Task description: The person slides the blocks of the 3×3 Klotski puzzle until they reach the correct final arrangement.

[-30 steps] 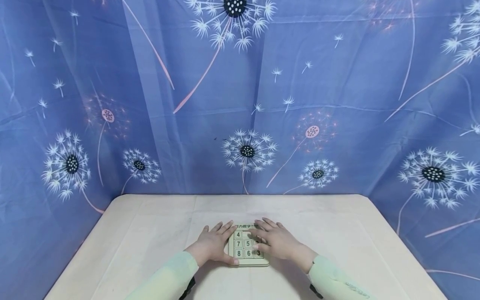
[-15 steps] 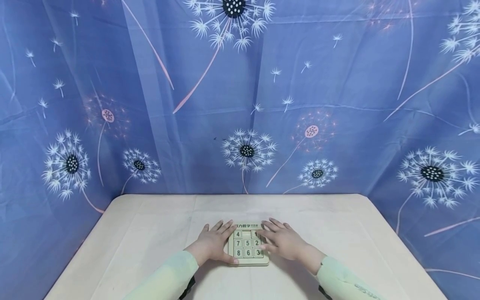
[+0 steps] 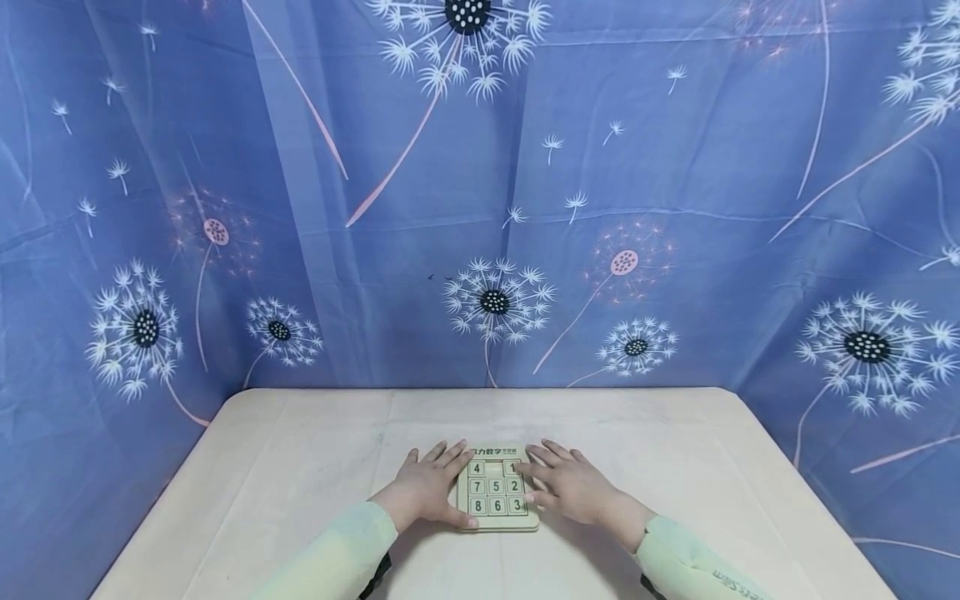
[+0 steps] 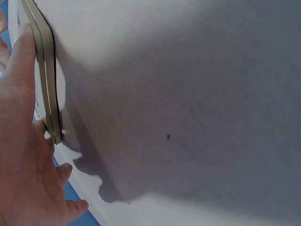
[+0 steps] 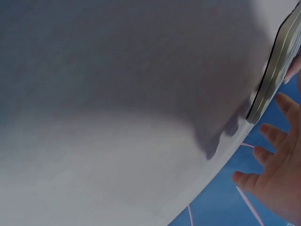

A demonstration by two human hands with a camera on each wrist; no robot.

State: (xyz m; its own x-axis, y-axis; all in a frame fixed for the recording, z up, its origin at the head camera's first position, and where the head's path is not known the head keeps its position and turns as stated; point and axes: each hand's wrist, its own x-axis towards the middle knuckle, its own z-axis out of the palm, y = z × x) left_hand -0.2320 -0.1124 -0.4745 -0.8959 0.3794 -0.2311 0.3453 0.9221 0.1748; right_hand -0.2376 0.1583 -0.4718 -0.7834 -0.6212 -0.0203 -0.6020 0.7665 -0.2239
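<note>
A pale sliding number puzzle (image 3: 496,523) lies flat on the table, with printed characters along its far rim. Its rows read 4, gap, 1; then 7, 5, 2; then 8, 6, 3. My left hand (image 3: 427,490) rests along the puzzle's left side, thumb on the near left corner and fingers spread toward the far left corner. In the left wrist view its thumb (image 4: 24,52) lies straight over the frame. My right hand (image 3: 572,486) is at the right side, fingers extended, one fingertip overlapping the tile 1 (image 3: 512,468) and the thumb tip beside the 3.
The cream table (image 3: 315,442) has rounded far corners. Blue cloth (image 3: 420,250) printed with dandelions hangs behind and on both sides. Pale green sleeves (image 3: 330,550) cover both forearms, with dark straps under the wrists.
My right hand has drawn back to the right, off the tiles, uncovering the 1 and 2. The left hand has stayed in place, and the visible tiles keep their positions.
</note>
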